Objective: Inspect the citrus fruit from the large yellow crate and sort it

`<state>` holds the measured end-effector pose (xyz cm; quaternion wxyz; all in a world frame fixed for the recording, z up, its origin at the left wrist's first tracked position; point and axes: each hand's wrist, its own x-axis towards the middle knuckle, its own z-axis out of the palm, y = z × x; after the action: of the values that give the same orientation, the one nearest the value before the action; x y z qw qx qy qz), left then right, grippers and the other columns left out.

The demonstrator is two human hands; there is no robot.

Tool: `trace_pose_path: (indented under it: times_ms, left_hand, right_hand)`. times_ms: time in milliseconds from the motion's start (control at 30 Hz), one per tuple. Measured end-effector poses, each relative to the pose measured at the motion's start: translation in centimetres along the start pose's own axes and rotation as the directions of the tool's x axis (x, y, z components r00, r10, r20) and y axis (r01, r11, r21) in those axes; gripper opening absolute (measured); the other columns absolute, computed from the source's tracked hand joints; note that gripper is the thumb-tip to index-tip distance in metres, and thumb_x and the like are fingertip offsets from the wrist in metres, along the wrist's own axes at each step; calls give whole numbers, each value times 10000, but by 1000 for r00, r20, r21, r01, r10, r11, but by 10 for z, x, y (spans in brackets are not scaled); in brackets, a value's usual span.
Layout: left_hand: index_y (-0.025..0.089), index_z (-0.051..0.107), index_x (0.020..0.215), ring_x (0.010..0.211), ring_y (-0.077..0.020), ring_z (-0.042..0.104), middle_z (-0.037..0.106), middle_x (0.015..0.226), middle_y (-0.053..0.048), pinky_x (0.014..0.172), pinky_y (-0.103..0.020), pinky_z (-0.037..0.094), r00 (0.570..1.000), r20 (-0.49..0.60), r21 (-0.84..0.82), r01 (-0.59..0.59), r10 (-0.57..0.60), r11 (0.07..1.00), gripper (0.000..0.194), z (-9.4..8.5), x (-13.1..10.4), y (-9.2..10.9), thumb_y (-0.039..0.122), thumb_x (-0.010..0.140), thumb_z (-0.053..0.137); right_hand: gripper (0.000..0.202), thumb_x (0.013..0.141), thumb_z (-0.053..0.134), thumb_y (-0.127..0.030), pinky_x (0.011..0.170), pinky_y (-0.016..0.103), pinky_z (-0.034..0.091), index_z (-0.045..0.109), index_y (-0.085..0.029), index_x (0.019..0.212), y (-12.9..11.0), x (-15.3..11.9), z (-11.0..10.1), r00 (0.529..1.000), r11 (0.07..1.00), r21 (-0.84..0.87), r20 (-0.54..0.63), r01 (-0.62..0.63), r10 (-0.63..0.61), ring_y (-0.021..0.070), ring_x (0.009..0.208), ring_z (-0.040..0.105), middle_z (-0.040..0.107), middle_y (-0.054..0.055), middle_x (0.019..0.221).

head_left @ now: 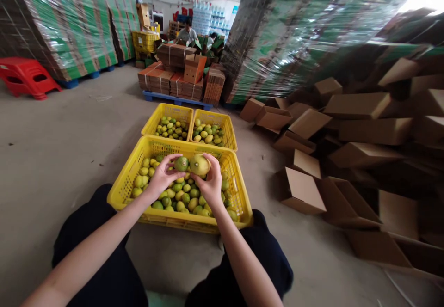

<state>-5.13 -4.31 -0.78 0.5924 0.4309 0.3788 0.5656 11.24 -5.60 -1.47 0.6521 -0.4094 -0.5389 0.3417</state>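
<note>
**Hands held two fruits over a crate**

The left hand's point(162, 175) fingers were clamped on a green fruit point(181, 163), thumb below and fingertips above. The right hand's point(212, 184) fingers were clamped on a yellow fruit point(199, 164), which looked larger than the green one. The two fruits were side by side between the hands, their ends turned toward the camera; whether they touched could not be told.

Below the fingers was the crate point(173, 218), yellow with slotted walls, holding loose green and yellow fruits point(180, 196). Beyond the fingertips, against its far side, were two more yellow crates, the left crate point(150, 123) and the right crate point(231, 136), both with similar fruits inside. A dark-clothed knee showed on each side of the wrists.

Well to the right of the fingers, open boxes point(301, 189) were heaped on the floor point(260, 233). Farther ahead, bundled cartons point(156, 79) were stacked on a blue pallet point(176, 101), with a person point(188, 33) behind them and another person, partly hidden, to the right. Far to the left of the fingers was a red stool point(29, 76), near a wrapped stack point(76, 25); a second wrapped stack rose ahead and to the right.
</note>
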Motion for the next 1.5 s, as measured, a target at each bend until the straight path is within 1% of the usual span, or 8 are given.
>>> trace_pose_path:
  times_ms: [267, 500, 700, 833, 1000, 1133, 1333, 1500]
  left_hand:
    - [191, 694, 1091, 919, -155, 630, 663, 1054, -41, 838, -222, 498, 997, 6, -60, 71, -71, 996, 555, -2, -3, 10, -13, 588, 815]
    - [158, 689, 1049, 876, -187, 676, 712, 957, -66, 766, -252, 518, 989, 2, -171, 143, -145, 975, 287, -8, 5, 3, 180, 769, 744]
    - [159, 674, 1079, 806, -186, 692, 723, 917, -63, 666, -241, 528, 970, -30, -187, 232, -241, 955, 280, -7, 6, -9, 248, 816, 702]
    - [160, 700, 1060, 911, -185, 663, 710, 1050, -67, 736, -230, 532, 970, 27, -62, 243, -242, 968, 387, 0, 0, -18, 226, 697, 815]
    - [183, 663, 977, 661, -121, 614, 666, 829, -4, 595, -215, 511, 966, 49, -83, 257, -254, 963, 366, 9, 1, -23, 273, 668, 838]
    - [144, 622, 803, 621, -119, 604, 644, 744, -28, 543, -206, 501, 941, 26, -285, 330, -337, 900, 212, 9, 10, -24, 314, 756, 739]
    - [111, 678, 911, 392, -63, 461, 640, 696, -30, 354, -186, 360, 937, 224, -450, 343, -268, 824, 244, 4, 11, -18, 283, 762, 592]
    - [149, 654, 939, 679, -143, 674, 695, 819, -58, 601, -240, 574, 917, 138, -670, 365, -374, 647, 152, 11, 13, -14, 189, 816, 573]
  right_hand:
    - [588, 529, 853, -117, 907, 347, 526, 618, -268, 1046, -8, 3, 0, 977, 940, 277, -29, -197, 213, 221, 1070, 611, 661, 16, 1127]
    - [472, 582, 839, -187, 764, 281, 561, 640, -258, 1004, -6, 7, -9, 923, 843, 396, 33, -364, 383, 156, 826, 663, 709, -29, 920]
    - [331, 616, 806, -285, 596, 204, 537, 655, -206, 899, 1, 1, -5, 855, 731, 464, 128, -500, 503, 114, 662, 640, 697, -28, 774]
    - [373, 609, 833, -356, 505, 223, 520, 628, -192, 874, 8, -7, 1, 839, 723, 440, 161, -533, 520, 125, 599, 624, 686, -17, 756]
    - [385, 638, 802, -406, 340, 214, 374, 563, -220, 875, 9, -11, 2, 806, 710, 395, 169, -583, 567, 127, 427, 557, 654, -31, 645]
    - [332, 664, 733, -446, 371, 211, 382, 608, -188, 832, 5, -5, 0, 777, 606, 543, 147, -581, 612, 147, 522, 600, 677, 18, 675]
    - [315, 717, 654, -400, 364, 198, 358, 658, -181, 943, 2, -1, -5, 792, 465, 706, 226, -535, 567, 122, 506, 541, 707, 45, 769]
    - [321, 731, 672, -461, 623, 307, 563, 663, -222, 945, 6, 0, -1, 737, 256, 825, 257, -504, 625, 193, 760, 671, 733, 46, 875]
